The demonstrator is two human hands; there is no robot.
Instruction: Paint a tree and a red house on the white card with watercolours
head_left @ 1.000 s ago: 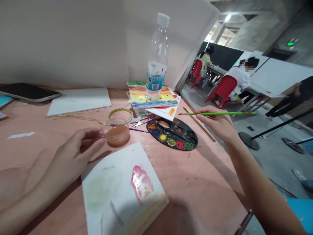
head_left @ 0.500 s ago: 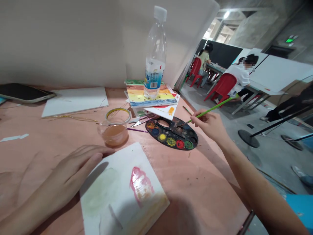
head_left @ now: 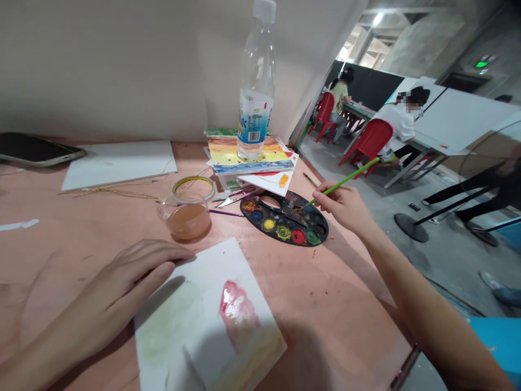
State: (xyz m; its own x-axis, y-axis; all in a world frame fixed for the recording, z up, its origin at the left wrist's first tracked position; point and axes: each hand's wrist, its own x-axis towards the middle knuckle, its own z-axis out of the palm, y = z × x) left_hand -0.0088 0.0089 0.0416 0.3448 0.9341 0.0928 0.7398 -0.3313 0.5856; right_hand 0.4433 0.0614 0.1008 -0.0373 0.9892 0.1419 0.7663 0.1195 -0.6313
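Observation:
Between the fingers of my right hand (head_left: 340, 205) is a green-handled paintbrush (head_left: 345, 179), its tip down at the mixing area of a black oval paint palette (head_left: 293, 239). Yellow, red, green, blue and orange paints sit in the palette's wells. My left hand (head_left: 142, 271) lies flat, fingers stretched out, along the upper left edge of a white painting board (head_left: 207, 271). On this board are a wet pink-red patch, a pale green area and a yellowish-brown band. Just beyond my left fingertips stands a clear cup of brownish water (head_left: 189, 220).
A plastic bottle (head_left: 256, 81) stands on stacked painted boards (head_left: 223, 160) behind the palette. A blade (head_left: 231, 200) lies between cup and palette. At the left are a phone (head_left: 36, 151) and a blank white board (head_left: 126, 163). Other people sit at tables to the right.
The brush stays at the palette's mixing area, its handle shifted slightly left. My left hand remains on the board. The view has tilted a little.

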